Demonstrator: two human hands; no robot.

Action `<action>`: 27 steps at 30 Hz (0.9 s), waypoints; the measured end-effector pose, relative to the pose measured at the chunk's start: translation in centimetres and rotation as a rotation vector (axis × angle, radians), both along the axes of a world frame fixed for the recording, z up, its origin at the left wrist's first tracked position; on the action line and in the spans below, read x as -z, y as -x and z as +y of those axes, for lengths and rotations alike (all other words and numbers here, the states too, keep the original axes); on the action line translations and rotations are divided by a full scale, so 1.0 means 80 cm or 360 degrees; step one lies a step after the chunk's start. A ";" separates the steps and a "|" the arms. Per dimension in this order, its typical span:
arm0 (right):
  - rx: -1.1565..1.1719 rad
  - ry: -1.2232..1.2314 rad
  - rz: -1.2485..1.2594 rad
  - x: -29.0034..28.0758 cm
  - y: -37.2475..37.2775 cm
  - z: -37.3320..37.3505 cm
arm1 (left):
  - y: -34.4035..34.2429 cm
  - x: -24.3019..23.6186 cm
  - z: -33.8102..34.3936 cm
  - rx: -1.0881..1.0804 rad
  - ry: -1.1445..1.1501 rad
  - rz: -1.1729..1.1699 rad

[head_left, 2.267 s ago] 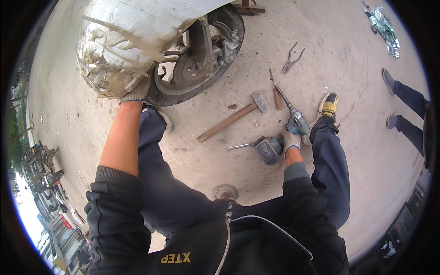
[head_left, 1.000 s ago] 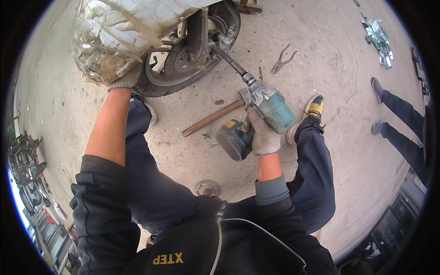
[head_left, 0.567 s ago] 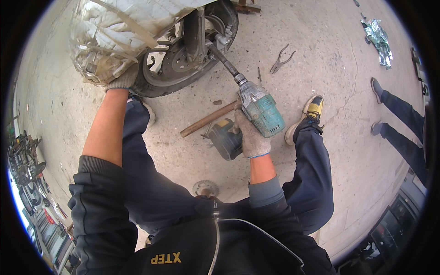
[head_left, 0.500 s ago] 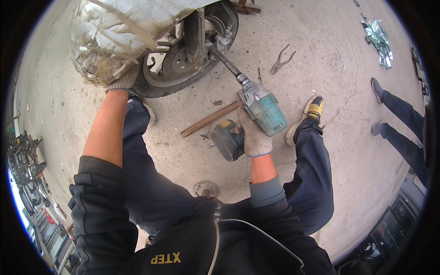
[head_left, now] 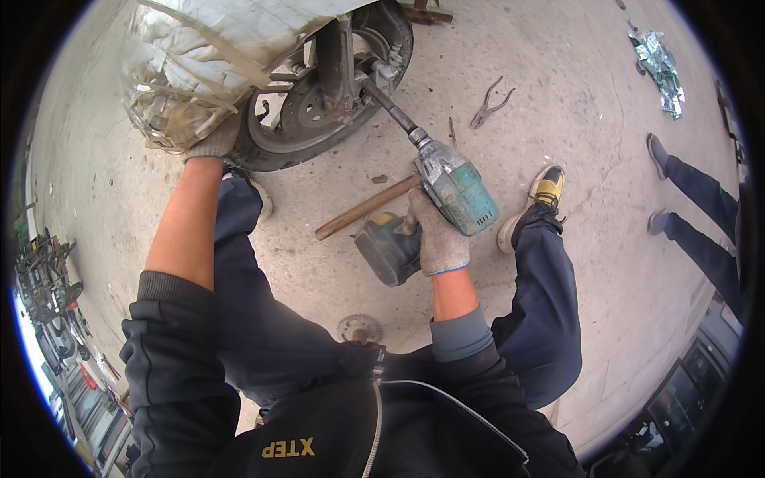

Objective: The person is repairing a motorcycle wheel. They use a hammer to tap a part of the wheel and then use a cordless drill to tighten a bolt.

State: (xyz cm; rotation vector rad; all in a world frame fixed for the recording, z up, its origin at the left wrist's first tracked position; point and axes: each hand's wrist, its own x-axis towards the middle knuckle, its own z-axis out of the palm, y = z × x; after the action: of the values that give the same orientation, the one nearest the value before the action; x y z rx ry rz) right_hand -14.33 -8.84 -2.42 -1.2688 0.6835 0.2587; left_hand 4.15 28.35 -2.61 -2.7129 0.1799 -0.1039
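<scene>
My right hand (head_left: 443, 244), in a pale knit glove, is wrapped round the handle of a teal and grey cordless impact wrench (head_left: 460, 191). Its dark battery (head_left: 388, 253) juts out to the left of that hand. From the wrench's nose a long socket extension (head_left: 392, 108) reaches up to the hub of a small black-tyred wheel (head_left: 307, 119), where its tip meets the axle area. My left hand (head_left: 213, 145), also gloved, is at the tyre's left side against a plastic-wrapped clear part (head_left: 171, 118). That part and the tyre hide its fingers.
White wrapping (head_left: 215, 40) covers the vehicle's body above the wheel. A wooden-handled hammer (head_left: 366, 207) lies under the wrench. Pliers (head_left: 490, 103) and a thin rod (head_left: 452, 131) are on the concrete floor. Between my legs sits a toothed disc (head_left: 360, 328). Another person's legs (head_left: 701, 191) stand at right.
The impact wrench has rolled slightly, its battery end swinging a little left and toward me along with my right hand. My left hand stays in place.
</scene>
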 end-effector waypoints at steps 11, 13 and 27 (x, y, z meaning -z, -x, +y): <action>0.0075 -0.0145 0.0021 -0.005 0.000 -0.001 | -0.001 0.000 0.001 0.0004 0.0157 -0.0043; 0.0076 -0.0183 0.0057 -0.005 0.000 -0.001 | -0.001 0.003 0.003 -0.0012 0.0178 -0.0028; 0.0088 -0.0224 0.0095 -0.017 -0.004 0.002 | -0.001 0.007 0.010 0.0167 0.0186 -0.0177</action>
State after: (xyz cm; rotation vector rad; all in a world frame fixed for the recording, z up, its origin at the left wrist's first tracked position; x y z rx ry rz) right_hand -13.99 -8.67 -1.10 -1.1101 0.7377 0.2954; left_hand 4.19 29.18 -3.15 -2.8037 0.2917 -0.3044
